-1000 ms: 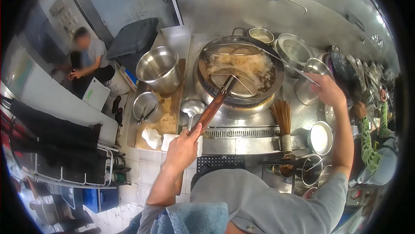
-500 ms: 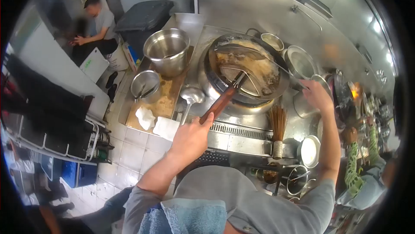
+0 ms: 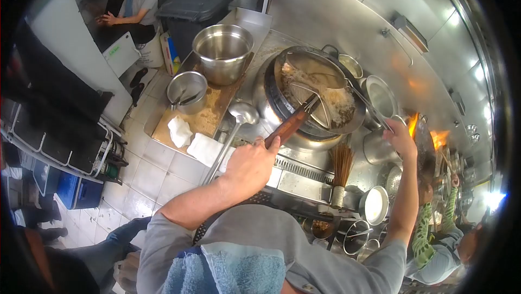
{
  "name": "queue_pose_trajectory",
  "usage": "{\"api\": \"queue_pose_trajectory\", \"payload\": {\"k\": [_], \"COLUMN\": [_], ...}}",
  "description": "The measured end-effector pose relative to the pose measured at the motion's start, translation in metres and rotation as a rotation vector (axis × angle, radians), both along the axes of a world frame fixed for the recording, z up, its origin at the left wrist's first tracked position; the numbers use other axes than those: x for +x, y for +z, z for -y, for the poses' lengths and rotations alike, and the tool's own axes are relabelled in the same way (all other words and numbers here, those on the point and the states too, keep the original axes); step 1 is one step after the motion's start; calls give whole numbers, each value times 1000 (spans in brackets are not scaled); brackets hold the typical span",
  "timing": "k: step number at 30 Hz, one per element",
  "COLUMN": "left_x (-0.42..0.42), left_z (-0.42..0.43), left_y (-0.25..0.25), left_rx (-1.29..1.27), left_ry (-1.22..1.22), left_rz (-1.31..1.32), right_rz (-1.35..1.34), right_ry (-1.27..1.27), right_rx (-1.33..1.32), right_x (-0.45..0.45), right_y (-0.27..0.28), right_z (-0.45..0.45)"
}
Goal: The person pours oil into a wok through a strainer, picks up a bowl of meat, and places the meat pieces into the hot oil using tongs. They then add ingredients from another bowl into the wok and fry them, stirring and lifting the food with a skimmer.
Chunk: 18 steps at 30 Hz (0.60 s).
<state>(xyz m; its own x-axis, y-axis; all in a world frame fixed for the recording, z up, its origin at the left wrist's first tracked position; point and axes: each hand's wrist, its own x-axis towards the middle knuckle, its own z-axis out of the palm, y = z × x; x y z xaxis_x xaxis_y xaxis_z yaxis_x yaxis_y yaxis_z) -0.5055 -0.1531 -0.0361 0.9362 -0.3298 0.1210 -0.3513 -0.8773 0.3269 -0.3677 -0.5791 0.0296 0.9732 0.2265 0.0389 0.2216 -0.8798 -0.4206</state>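
Observation:
My left hand is closed round the wooden handle of a mesh strainer, whose basket rests in bubbling oil in a large wok. My right hand grips the long metal handle of a second utensil, which reaches over the wok's far side. Pale brown food foams in the oil around both tools. A steel ladle lies left of the wok, its handle passing near my left wrist.
A large steel pot and a smaller pot stand on a wooden board. A bamboo brush and white bowl are front right. Flames rise near a co-worker's green sleeves. Another person sits back left.
The view has turned, shifting the surroundings. Flames have grown at the right. Both hands keep hold of their tools, and the strainer stays in the oil.

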Motion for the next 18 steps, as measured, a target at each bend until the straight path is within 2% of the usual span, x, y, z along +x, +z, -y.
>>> {"api": "queue_pose_trajectory", "payload": {"k": [11,18], "left_x": [1,-1], "left_z": [-12,-20], "left_y": [-8,-2], "left_rx": [20,54], "left_ry": [17,16], "left_rz": [-59,-70], "right_rz": [117,20], "right_ry": [16,40], "right_rx": [-81,-117], "right_x": [-27,-44], "right_y": [26,26], "right_z": [-4,1]}}
